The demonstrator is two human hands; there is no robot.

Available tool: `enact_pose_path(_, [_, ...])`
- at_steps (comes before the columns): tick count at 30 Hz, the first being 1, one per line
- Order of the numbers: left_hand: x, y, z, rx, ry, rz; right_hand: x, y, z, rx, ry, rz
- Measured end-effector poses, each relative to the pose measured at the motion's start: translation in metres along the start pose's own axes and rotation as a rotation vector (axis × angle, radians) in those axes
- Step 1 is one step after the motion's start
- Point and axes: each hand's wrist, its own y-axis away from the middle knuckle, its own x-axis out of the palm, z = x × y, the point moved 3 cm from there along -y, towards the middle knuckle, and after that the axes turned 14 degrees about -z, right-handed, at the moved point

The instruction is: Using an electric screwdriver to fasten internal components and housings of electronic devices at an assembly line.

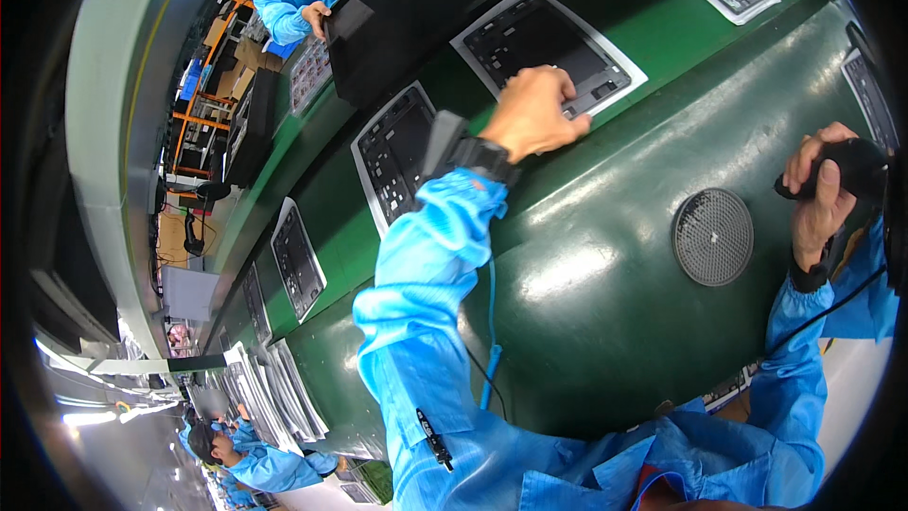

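My left hand (537,114) is over the near edge of a flat black panel (558,36) with a pale border and small light pieces on it. Its fingers are bent, with a gap between the thumb and the forefinger, and nothing shows in them; contact with the panel cannot be made out. At the right, my right hand (821,203) is closed round a black rounded handheld object (845,168), whose exact kind is unclear. Left of that hand, a round grey perforated disc (713,237) lies on the green work surface (586,322).
Similar panels (395,147) lie in a row along a green strip (345,270). Stacked pale sheets (274,397) stand at the lower left. A blue coiled cord (493,360) hangs by my left sleeve. Co-workers in blue (270,464) are at lower left and across the line.
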Motion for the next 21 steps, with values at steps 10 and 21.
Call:
enact_pose_path(10, [0.011,0.004,-0.026,0.055,-0.422,0.063,0.006,0.002,0.011,0.006,-0.056,-0.05])
enact_pose_path(21, [-0.044,0.18,-0.149,0.138,0.027,0.134,0.013,0.002,0.023,0.039,-0.098,-0.046])
